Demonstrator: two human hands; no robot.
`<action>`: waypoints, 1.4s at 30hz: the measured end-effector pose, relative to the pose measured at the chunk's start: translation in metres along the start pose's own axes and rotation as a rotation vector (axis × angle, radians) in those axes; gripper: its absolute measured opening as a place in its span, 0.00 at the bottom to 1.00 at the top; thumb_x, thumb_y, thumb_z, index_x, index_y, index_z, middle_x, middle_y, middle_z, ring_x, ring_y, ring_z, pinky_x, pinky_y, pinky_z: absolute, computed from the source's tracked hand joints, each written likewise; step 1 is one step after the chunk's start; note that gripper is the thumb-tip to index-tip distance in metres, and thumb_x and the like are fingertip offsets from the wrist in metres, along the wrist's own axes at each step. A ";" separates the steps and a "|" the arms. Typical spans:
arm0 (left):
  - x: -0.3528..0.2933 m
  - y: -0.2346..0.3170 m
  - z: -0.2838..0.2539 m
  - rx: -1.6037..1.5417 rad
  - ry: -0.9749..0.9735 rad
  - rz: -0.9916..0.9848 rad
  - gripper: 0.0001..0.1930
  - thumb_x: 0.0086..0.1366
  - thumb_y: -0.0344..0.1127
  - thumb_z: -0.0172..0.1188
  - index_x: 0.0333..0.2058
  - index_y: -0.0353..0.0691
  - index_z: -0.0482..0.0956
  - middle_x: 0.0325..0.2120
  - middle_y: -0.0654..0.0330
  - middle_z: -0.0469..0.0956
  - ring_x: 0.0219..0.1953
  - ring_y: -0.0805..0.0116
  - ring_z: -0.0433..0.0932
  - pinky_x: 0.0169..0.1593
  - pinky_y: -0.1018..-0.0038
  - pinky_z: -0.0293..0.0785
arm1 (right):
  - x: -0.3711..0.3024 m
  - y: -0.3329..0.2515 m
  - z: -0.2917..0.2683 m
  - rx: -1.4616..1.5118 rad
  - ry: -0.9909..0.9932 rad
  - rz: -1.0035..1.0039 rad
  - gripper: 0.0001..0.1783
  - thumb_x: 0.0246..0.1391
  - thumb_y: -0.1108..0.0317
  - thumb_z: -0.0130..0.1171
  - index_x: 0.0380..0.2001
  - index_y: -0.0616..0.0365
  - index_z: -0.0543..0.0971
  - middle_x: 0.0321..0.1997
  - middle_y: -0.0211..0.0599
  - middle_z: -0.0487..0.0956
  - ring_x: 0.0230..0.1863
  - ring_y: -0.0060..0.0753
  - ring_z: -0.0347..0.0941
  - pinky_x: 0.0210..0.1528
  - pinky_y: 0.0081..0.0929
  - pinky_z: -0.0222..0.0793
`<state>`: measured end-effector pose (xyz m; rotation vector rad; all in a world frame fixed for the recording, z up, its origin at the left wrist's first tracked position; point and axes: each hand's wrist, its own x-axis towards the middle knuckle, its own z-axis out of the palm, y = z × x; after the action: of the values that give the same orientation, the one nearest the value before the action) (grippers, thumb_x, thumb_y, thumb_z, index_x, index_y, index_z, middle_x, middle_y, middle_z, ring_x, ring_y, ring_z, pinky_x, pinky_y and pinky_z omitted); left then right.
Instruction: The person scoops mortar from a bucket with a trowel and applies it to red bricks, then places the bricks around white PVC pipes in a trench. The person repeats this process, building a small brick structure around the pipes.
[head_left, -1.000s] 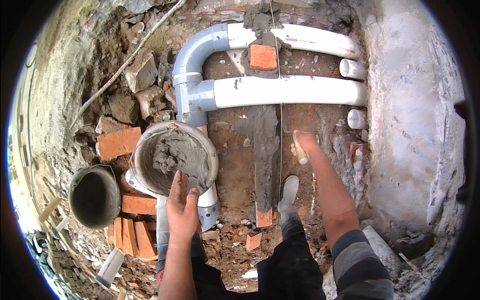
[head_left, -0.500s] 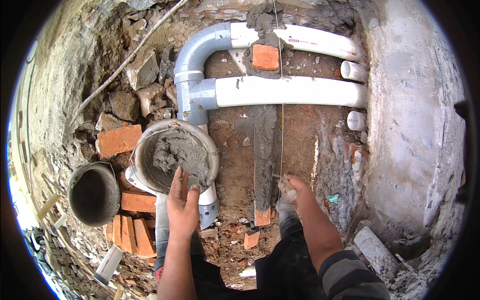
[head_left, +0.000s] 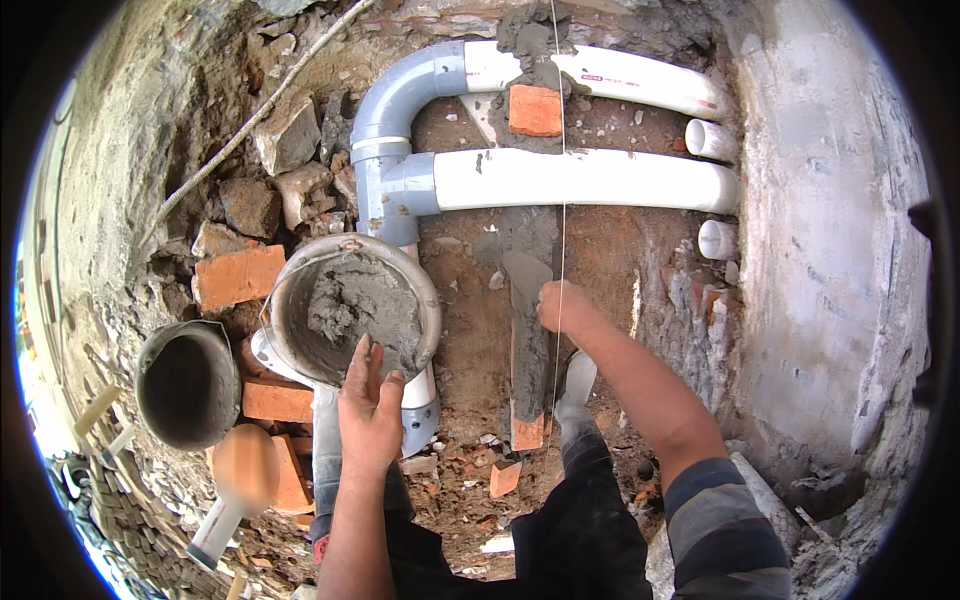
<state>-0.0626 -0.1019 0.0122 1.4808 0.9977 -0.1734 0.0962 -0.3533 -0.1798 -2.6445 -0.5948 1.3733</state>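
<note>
My right hand (head_left: pixel 562 308) is closed on a trowel (head_left: pixel 526 276), its grey blade lying on the strip of wet mortar (head_left: pixel 530 345). The mortar covers a narrow row of bricks whose orange end (head_left: pixel 527 433) shows at the near side. A taut string (head_left: pixel 562 225) passes right by this hand. My left hand (head_left: pixel 370 415) holds nothing, fingers apart, at the near rim of a bucket (head_left: pixel 432 325). Grey mortar (head_left: pixel 350 300) partly fills the bucket; whether my fingertips touch its rim I cannot tell.
White pipes (head_left: pixel 590 180) with grey fittings (head_left: pixel 385 185) cross the far side, a brick (head_left: pixel 535 110) between them. An empty dark bucket (head_left: pixel 187 385) stands left, near loose bricks (head_left: pixel 278 400). A blurred orange-brown shape (head_left: pixel 246 465) covers some bricks. A concrete wall (head_left: pixel 820 220) rises right.
My right hand has moved away from me along the mortar strip with the trowel. The left hand stays nearly in place. A blurred orange-brown shape has appeared over the bricks at lower left.
</note>
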 end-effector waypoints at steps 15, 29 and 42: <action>-0.001 -0.008 0.020 0.096 -0.050 0.015 0.30 0.68 0.24 0.50 0.68 0.28 0.56 0.62 0.37 0.66 0.67 0.55 0.65 0.67 0.67 0.61 | -0.163 0.123 0.178 0.888 0.201 0.568 0.18 0.56 0.59 0.63 0.42 0.63 0.81 0.22 0.44 0.80 0.17 0.37 0.77 0.22 0.37 0.74; -0.012 -0.024 0.041 0.282 -0.127 -0.011 0.29 0.68 0.26 0.51 0.66 0.24 0.58 0.62 0.36 0.67 0.65 0.55 0.67 0.67 0.67 0.61 | -0.006 0.114 0.222 1.220 0.319 0.721 0.26 0.57 0.58 0.64 0.54 0.63 0.78 0.26 0.43 0.82 0.18 0.32 0.76 0.20 0.34 0.72; -0.006 -0.028 0.037 0.210 -0.124 -0.022 0.29 0.70 0.27 0.51 0.67 0.27 0.58 0.62 0.38 0.67 0.64 0.58 0.69 0.65 0.67 0.64 | -0.115 0.055 0.186 0.983 0.609 0.243 0.27 0.55 0.61 0.66 0.53 0.69 0.77 0.46 0.57 0.82 0.48 0.46 0.81 0.49 0.35 0.76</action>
<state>-0.0683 -0.1412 -0.0129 1.6286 0.9166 -0.3916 -0.0968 -0.4639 -0.2160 -2.1014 0.3981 0.5480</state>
